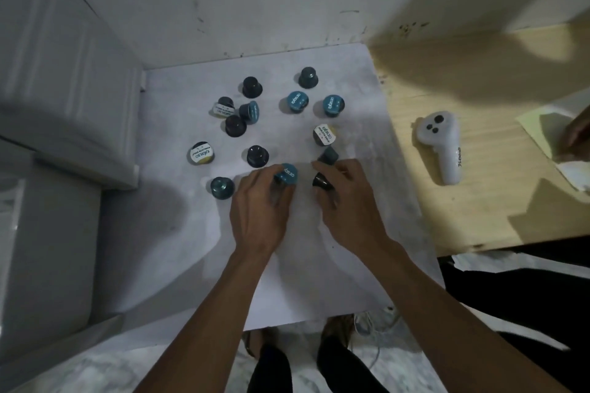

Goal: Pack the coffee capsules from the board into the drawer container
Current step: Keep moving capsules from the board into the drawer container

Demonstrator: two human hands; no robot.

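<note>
We look down on a white board [319,249] lying on the tabletop [463,217], with coffee capsules scattered over its far half; we count fourteen in all, twelve lying free and two in the hands.

The left hand [258,214] sits near the middle of the board, its grip closed round a teal capsule [286,174] whose printed lid faces up and away; the right hand [348,201] lies just beside it at 3 o'clock, its fingers curled round a black capsule [321,182], with one fingertip touching a tilted teal capsule [329,155] at 12 o'clock from it.

Of the free ones, five black capsules stand lid-down, four spread through the far half and one [257,156] just beyond the left hand; four show teal, including two teal lids [297,101] side by side at 1 o'clock and one [222,187] standing lid-down at 9 o'clock from the left hand; three carry white-and-yellow lids, one [201,154] alone at 10 o'clock, one [325,134] just beyond the tilted teal one, one in the far-left cluster.

A grey drawer container [48,233] stands at 9 o'clock, off the board's left edge; we cannot see into it.

At 3 o'clock, well apart from the capsules, one white handheld controller [442,143] lies on bare wood; papers [555,137] sit at the far right edge.
</note>
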